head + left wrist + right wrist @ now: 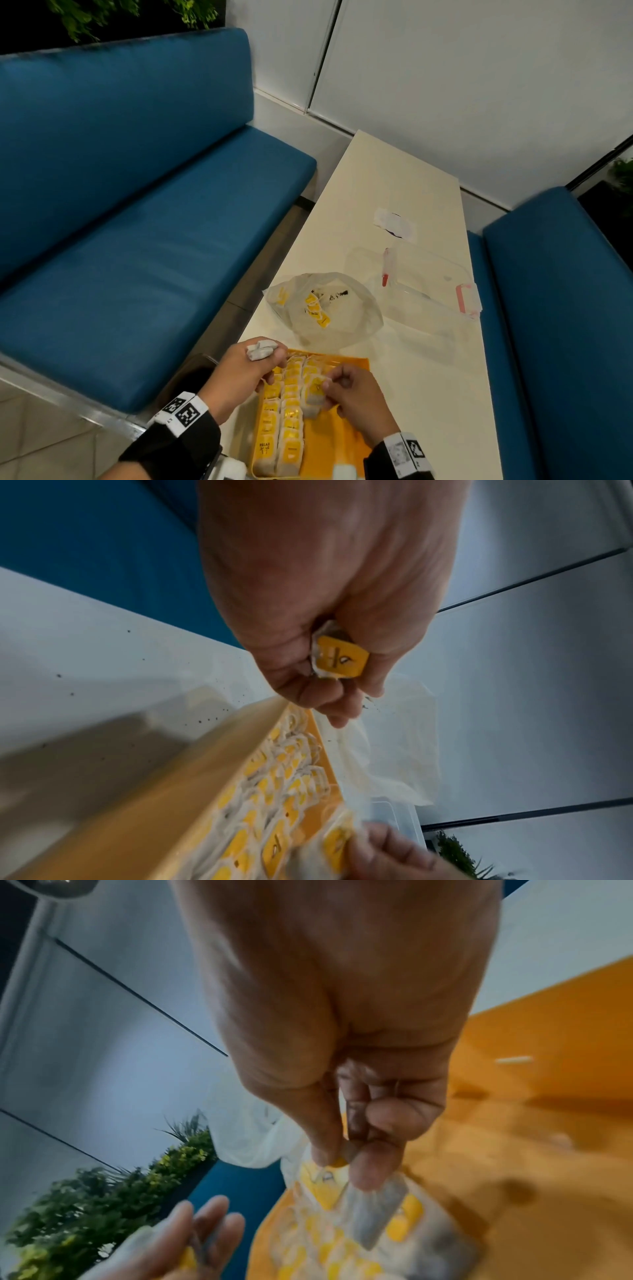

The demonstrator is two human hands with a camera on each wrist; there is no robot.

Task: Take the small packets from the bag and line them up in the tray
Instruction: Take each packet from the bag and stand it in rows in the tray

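A: Head view, stock: packets [281,425] rowed in tray [346,442]; more in bag [322,308].

B: Hands?

A: Right hand [352,394] pinches one packet; left hand [246,373] curls around spares. Probably light, limp; hold edges.

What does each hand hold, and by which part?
Left hand: a packet, enclosed in curled fingers. Right hand: another packet, pinched at its top edge.
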